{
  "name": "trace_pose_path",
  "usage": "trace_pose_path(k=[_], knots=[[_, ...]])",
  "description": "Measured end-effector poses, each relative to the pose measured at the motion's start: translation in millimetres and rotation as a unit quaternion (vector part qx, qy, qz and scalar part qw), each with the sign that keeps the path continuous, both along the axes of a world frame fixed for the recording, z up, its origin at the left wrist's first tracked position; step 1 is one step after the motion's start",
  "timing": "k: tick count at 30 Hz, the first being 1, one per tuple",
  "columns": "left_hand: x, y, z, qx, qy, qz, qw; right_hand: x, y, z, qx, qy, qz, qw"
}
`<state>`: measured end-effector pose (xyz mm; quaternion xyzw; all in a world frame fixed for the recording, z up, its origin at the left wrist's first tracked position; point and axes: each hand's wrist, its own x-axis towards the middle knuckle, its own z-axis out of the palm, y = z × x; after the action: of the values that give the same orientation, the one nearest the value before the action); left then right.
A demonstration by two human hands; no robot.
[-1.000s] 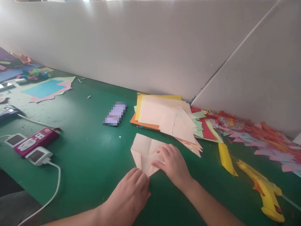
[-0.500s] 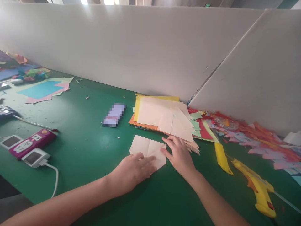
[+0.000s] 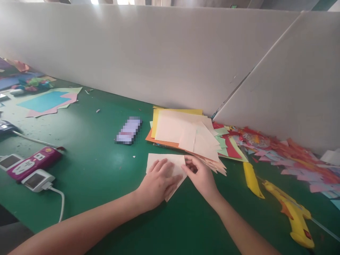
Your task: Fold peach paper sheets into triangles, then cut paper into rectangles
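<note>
A pale cream sheet of paper (image 3: 178,168) lies on the green table, partly hidden under my hands. My left hand (image 3: 159,180) rests on it with the fingers stretched out, pressing it against the table. At the paper's upper right corner, my right hand (image 3: 199,173) pinches the edge between thumb and fingers. Just behind the hands is a stack of coloured paper (image 3: 175,125), with cream sheets on top and yellow and orange ones beneath.
Right of my hand lie a yellow utility knife (image 3: 253,180) and a yellow glue gun (image 3: 292,214). A phone (image 3: 128,130) is left of the stack. A purple power strip (image 3: 35,163) with white plugs sits far left. Paper scraps (image 3: 289,159) line the grey partition (image 3: 148,53).
The paper's outline and upper face have changed, and its central crease no longer shows. My left hand has shifted up and spread over it; my right fingers have closed on its right corner.
</note>
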<state>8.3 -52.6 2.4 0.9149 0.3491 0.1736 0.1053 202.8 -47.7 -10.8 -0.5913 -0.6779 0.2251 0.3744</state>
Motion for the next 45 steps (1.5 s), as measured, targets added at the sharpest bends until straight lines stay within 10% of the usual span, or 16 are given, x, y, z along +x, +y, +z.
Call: trace_pose_path(k=[8,19,45], knots=[[6.8,-2.8,-16.6,0.055,0.021,0.091,0.994,-15.5,6.2,9.3,0.158,-0.158,0.085,0.971],[1.6,0.4,-21.8,0.043,0.093,0.134,0.986,-13.1,-5.6,3.4,0.197,-0.19,0.152,0.95],[1.3,0.0,-15.0,0.039,0.1,0.142,0.984,-12.8,-8.9,6.8,0.099,-0.197,0.226,0.949]])
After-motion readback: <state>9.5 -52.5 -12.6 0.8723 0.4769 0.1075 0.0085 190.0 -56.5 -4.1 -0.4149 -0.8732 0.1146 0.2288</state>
